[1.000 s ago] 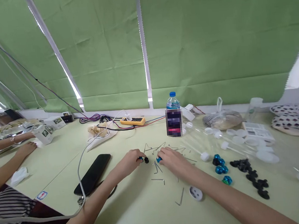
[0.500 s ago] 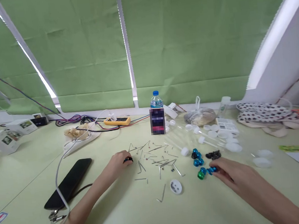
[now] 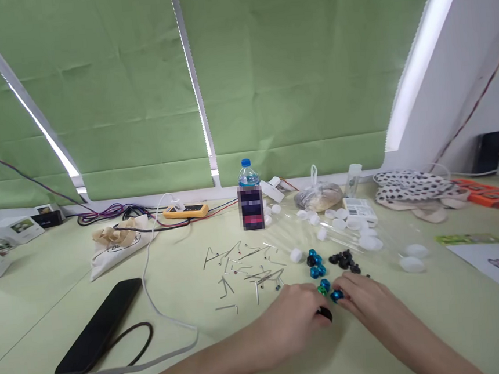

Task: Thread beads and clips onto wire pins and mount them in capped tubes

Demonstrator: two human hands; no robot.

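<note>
My left hand is closed, with a small dark curved piece showing at its fingertips; its exact kind is hard to make out. Close beside it, my right hand pinches a shiny blue round piece just above the table. A green round piece and another blue piece lie between the two hands, near the left fingertips. Several more blue round pieces sit behind them. Small black parts are heaped beyond the right hand. L-shaped hex keys are scattered left of these.
Clear tubes with white caps lie behind the parts, near a water bottle. At left are a black phone, a white cable and a cloth bag. A printed sheet lies at right.
My left hand has come from beyond the hex keys to the right and nearer, beside my right hand. It now hides the white cap of small parts. The view has turned slightly right.
</note>
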